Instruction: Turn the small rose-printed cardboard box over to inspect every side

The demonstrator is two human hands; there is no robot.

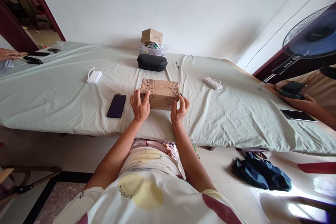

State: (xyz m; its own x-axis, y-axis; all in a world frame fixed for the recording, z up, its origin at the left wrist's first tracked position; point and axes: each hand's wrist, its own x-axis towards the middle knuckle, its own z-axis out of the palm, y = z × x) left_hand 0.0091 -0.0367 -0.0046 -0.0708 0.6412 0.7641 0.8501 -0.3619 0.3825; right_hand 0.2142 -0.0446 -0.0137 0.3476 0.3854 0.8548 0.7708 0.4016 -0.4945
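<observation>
A brown cardboard box (160, 99) with black scribbled loops on its top and front lies on the cloth-covered table in front of me. My left hand (141, 106) grips its left end, fingers over the edge and thumb at the front. At the right end, my right hand (179, 109) grips the box with thumb and fingers. A small dark tip pokes out by the right fingers; its kind cannot be made out. Left of the box rests a smartphone (116, 105), dark screen up. Behind the box sits a black zip case (152, 62).
A clear plastic bin (144, 49) with a small carton (151, 36) on it stands by the wall. White power banks (95, 77) lie on both sides. A pen (177, 65) lies farther back. Other people's hands show at both table ends. A fan (312, 35) stands right.
</observation>
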